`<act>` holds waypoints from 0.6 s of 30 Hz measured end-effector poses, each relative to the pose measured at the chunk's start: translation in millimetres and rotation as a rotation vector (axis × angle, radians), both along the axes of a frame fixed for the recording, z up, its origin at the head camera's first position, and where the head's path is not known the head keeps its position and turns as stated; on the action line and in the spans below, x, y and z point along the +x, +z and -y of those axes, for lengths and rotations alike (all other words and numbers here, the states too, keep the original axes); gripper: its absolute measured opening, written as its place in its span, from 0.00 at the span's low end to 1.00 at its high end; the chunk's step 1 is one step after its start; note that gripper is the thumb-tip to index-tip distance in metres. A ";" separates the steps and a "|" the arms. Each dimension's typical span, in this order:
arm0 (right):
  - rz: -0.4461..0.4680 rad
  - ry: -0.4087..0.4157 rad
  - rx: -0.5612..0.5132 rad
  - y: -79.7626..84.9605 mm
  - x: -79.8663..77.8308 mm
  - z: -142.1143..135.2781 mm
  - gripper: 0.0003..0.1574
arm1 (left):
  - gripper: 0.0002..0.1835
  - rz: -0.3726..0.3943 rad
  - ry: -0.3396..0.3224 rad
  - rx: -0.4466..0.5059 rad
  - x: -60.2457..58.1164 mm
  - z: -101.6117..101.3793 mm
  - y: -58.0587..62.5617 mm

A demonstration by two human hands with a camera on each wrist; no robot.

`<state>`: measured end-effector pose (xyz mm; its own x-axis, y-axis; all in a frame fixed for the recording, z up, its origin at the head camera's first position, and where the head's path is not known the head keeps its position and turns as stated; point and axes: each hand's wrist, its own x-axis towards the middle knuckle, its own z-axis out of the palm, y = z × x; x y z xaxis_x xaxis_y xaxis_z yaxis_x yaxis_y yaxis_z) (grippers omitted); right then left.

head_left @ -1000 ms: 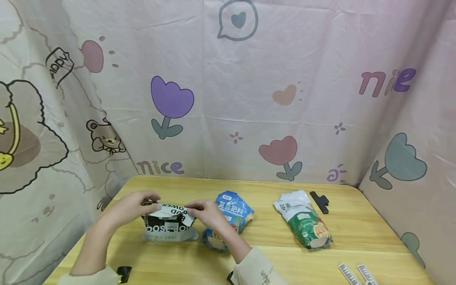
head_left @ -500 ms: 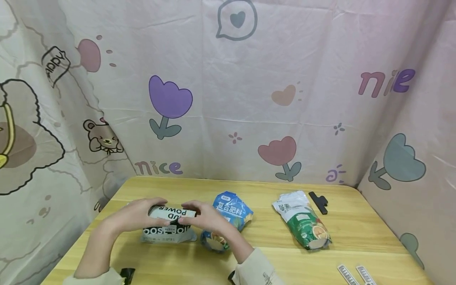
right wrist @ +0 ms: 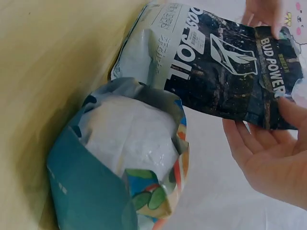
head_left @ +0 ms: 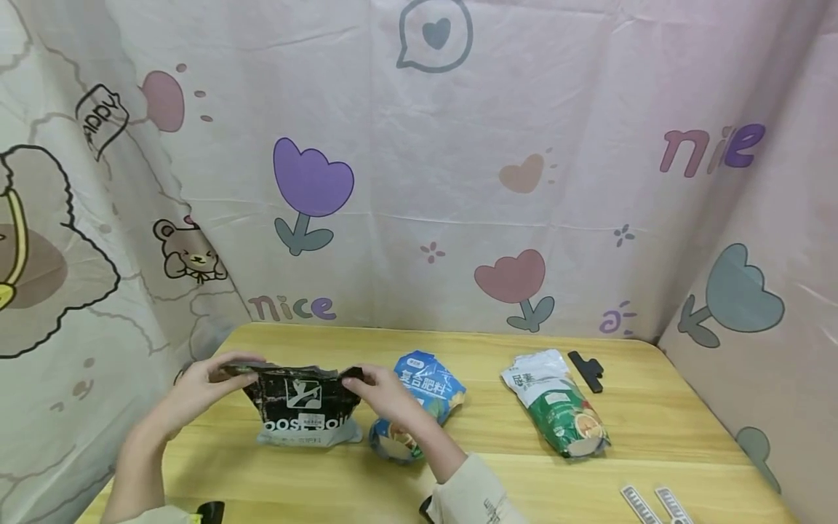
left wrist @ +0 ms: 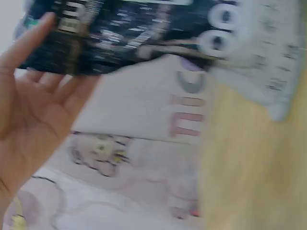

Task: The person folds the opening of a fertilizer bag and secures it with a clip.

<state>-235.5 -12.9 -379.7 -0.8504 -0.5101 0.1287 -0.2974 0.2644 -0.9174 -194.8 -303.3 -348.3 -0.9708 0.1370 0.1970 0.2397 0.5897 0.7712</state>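
A black and pale-grey bag of soil [head_left: 304,411] stands upright on the left part of the table, its top stretched out sideways. My left hand [head_left: 211,382] pinches the top left corner, with thumb in front and fingers behind, as the left wrist view of the hand [left wrist: 41,108] also shows. At the opposite top corner, my right hand [head_left: 386,397] pinches the edge. The printed front of the bag [right wrist: 218,57] appears in the right wrist view, with my right hand [right wrist: 268,160] gripping its upper side. A blue fertilizer bag [head_left: 432,386] lies close by, partly behind my right forearm.
A green and white bag [head_left: 563,415] lies right of centre, with a black clip [head_left: 588,372] beside it. Pale slotted strips [head_left: 641,503] lie at the front right. Printed curtains [head_left: 419,182] rise behind the table [head_left: 674,429] and at both sides.
The soil bag's top, folded over toward me before, now stands unfolded and spread. My left hand has moved left to its corner; the right hand has shifted slightly right.
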 end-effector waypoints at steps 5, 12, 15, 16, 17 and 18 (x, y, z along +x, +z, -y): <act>0.080 -0.075 -0.099 -1.5 -1.3 2.1 0.19 | 0.19 0.021 0.150 0.182 -2.4 -1.4 -21.0; 0.162 -0.095 -0.186 -1.9 -3.5 4.7 0.21 | 0.22 -0.040 0.200 0.313 -6.3 -12.6 -31.9; 0.181 -0.117 -0.189 -0.8 -2.9 5.4 0.21 | 0.23 -0.068 0.202 0.362 -7.6 -15.8 -34.8; 0.183 -0.123 -0.183 -1.0 -2.9 5.6 0.21 | 0.23 -0.069 0.203 0.377 -7.7 -16.6 -35.5; 0.186 -0.131 -0.180 -0.9 -2.9 5.9 0.21 | 0.22 -0.066 0.206 0.392 -7.7 -17.0 -35.8; 0.188 -0.137 -0.179 -0.9 -2.9 6.3 0.21 | 0.22 -0.060 0.210 0.399 -7.7 -17.4 -35.6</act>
<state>-238.4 -19.1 -380.6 -0.9274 -0.3719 0.0394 -0.0901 0.1198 -0.9887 -202.5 -285.9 -383.9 -0.9546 -0.1598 0.2516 0.1981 0.2903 0.9362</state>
